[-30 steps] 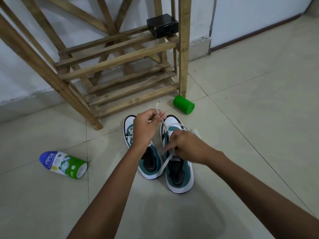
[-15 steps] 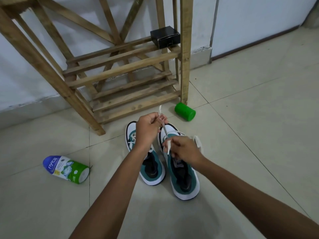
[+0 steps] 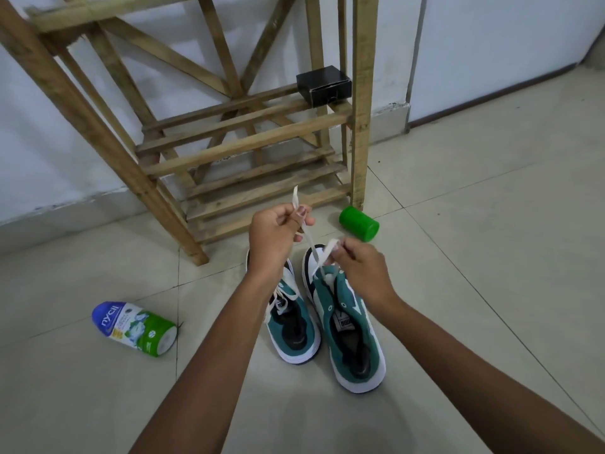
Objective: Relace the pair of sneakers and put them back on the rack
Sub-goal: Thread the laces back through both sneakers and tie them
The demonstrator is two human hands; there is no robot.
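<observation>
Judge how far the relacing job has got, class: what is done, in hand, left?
Done: the left sneaker shows laces. In hand: left hand and right hand each pinch the white lace of the right sneaker. Left: finish lacing; put both on the wooden rack.

Readable text on the floor items

"nycil" stands on the blue-capped bottle (image 3: 134,328) lying left of the sneakers (image 3: 327,322); its smaller print is illegible.
</observation>
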